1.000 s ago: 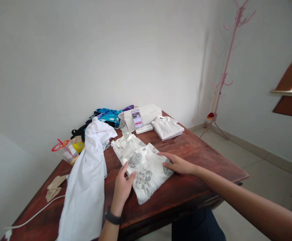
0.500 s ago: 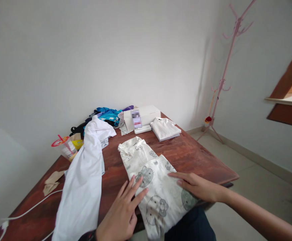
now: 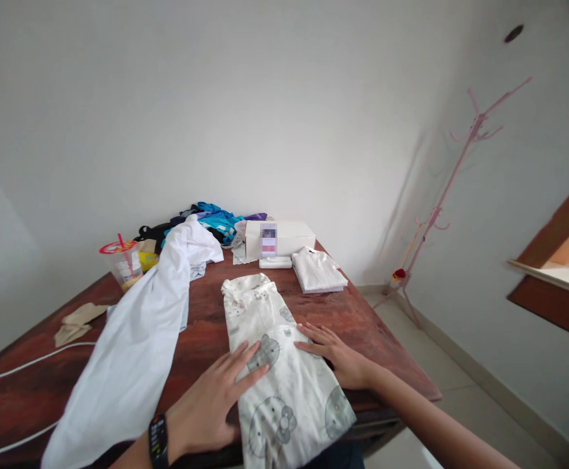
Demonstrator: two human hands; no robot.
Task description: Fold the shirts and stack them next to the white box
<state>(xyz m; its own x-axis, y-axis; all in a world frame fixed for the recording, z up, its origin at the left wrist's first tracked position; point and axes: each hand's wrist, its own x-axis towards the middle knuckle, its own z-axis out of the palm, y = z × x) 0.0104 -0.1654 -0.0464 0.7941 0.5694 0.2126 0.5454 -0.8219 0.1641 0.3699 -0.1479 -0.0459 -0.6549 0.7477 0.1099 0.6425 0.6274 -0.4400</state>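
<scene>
A white garment with grey cat-face prints, folded into a long strip, lies on the dark red-brown wooden table; its near end hangs over the front edge. My left hand rests on the garment's left side, fingers spread. On the right side, my right hand lies flat with its fingers stretched out. Neither hand grips the cloth. A black band circles my left wrist. To the left of the garment, a long white piece of clothing stretches across the table.
A folded white stack of cloth sits behind, beside a white box and a phone-like stand. Blue and dark clothes are heaped at the back. A plastic cup and white cables are at left; a pink coat rack stands right.
My right hand has moved up and inward along the garment and now lies flatter. My left hand stays on the left side. The view has shifted and tilted.
</scene>
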